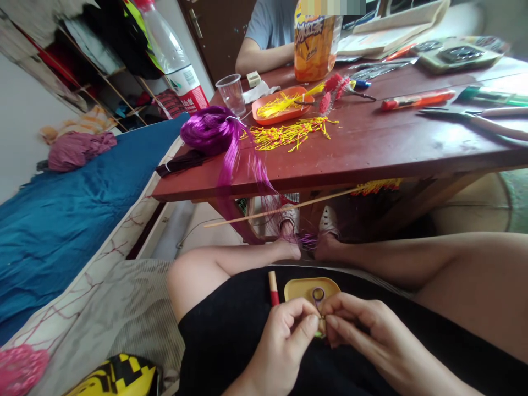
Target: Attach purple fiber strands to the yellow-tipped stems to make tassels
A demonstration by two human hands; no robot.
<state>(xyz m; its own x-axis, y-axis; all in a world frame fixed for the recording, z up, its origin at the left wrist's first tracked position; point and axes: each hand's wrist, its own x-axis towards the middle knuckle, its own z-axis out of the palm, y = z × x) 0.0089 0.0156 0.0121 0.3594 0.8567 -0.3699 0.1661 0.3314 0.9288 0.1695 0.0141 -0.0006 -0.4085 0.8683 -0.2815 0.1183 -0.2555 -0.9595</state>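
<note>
Pinching at a small piece (322, 323) with the fingertips of the left hand (287, 336) and right hand (365, 324), near the tray (295, 287) on the black cloth (225, 341); mostly hidden, so cannot tell what exactly. Likeliest trouble: dropping the piece through a slackened pinch, then losing sight of it against dark folds. Also possible: snagging the ring (314, 297) close by through crowded fingertips, or tipping the tray and rolling the stick (273, 287) away by shifting a leg (235, 264).
</note>
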